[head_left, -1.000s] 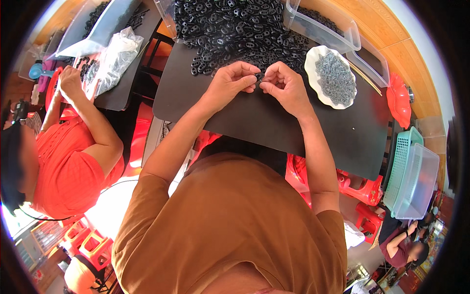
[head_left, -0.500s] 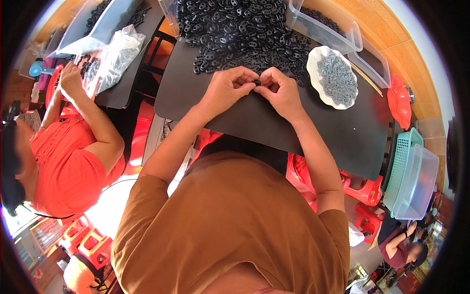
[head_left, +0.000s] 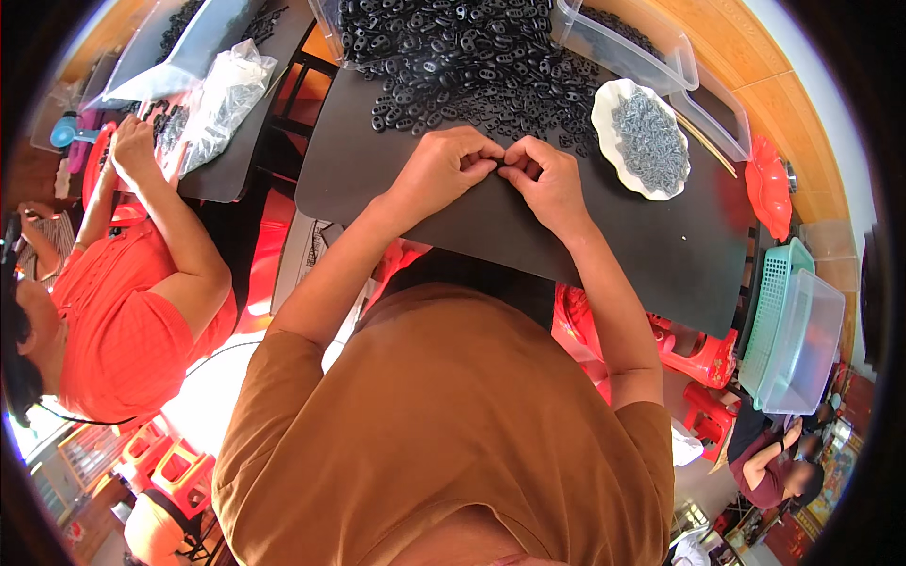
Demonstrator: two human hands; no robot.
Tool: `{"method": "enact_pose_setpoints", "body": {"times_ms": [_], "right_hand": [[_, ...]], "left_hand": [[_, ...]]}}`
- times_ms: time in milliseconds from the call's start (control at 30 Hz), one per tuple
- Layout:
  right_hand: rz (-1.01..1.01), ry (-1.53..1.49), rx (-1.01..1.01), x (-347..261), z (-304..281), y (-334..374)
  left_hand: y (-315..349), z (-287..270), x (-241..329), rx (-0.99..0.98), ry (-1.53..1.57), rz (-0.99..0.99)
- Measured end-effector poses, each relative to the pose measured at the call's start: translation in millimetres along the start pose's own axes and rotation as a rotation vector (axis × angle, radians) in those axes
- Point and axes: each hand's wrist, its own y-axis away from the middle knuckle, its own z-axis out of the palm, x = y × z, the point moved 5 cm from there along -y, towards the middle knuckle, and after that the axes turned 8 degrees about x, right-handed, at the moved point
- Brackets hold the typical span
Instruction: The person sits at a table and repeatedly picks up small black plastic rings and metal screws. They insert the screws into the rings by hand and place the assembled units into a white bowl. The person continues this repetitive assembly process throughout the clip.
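My left hand (head_left: pixel 442 174) and my right hand (head_left: pixel 547 184) meet fingertip to fingertip over the near part of the dark table (head_left: pixel 453 226). Both are closed in a pinch on a small black plastic piece (head_left: pixel 499 162), which the fingers mostly hide. Just beyond my hands spreads a big heap of black oval plastic pieces (head_left: pixel 444 71) with holes, smaller ones lying at its near edge. To the right of my right hand stands a white scalloped dish (head_left: pixel 605 132) filled with small grey metal screws or pins (head_left: pixel 649 140).
Clear plastic bins (head_left: pixel 628 49) flank the heap's right side, with thin sticks (head_left: pixel 708 146) near the dish. A red dish (head_left: pixel 770 189) and a green basket (head_left: pixel 769 311) are far right. At left, a person in red (head_left: pixel 142 302) works at another table, beside a plastic bag (head_left: pixel 226 104).
My fingertips have drawn closer around the small black piece, so less of it shows. The view has shifted slightly; the dish and heap stay in place.
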Motion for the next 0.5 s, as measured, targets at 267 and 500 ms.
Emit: {"method": "enact_pose_setpoints", "body": {"times_ms": [267,500], "right_hand": [[0.037,0.014,-0.027,-2.9,-1.1,-0.8],[0.081,-0.001,-0.098,-1.2,-7.3,-3.4]], "left_hand": [[0.5,-0.7,-5.4,-0.021,0.058,-0.107],[0.2,0.7,-0.9,-0.007,0.016,-0.138]]}}
